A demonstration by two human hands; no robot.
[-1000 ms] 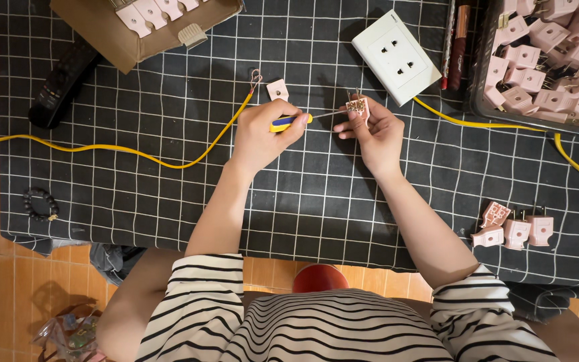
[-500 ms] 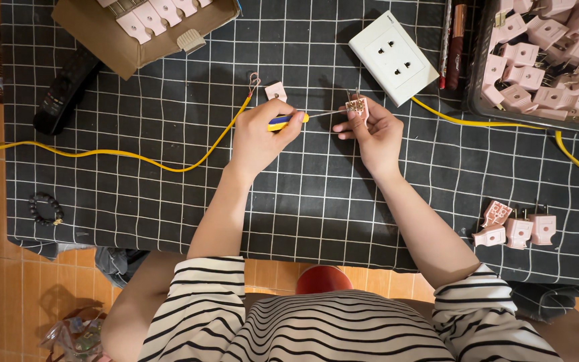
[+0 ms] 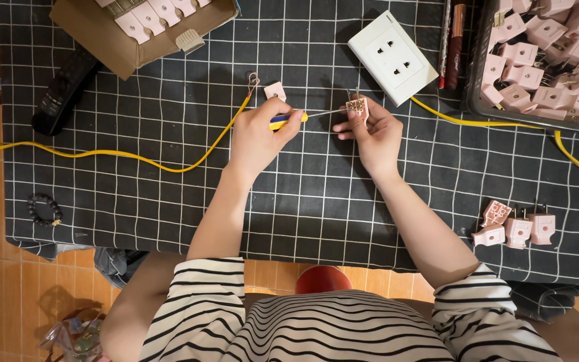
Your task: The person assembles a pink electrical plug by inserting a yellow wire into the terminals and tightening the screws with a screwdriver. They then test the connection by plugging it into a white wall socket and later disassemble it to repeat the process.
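Two hands work just below the white socket [image 3: 393, 57], unmoved over the last second: left hand [image 3: 257, 137] clenched on a screwdriver [image 3: 288, 120], right hand [image 3: 375, 131] pinching a pink plug [image 3: 356, 105]. Screwing continues, seemingly.

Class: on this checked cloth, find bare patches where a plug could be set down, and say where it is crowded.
Bare: the near strip of the checked cloth between the forearms, and left of it, between yellow cable and bead bracelet. Crowded: the tray of pink plugs, white socket, cardboard box.
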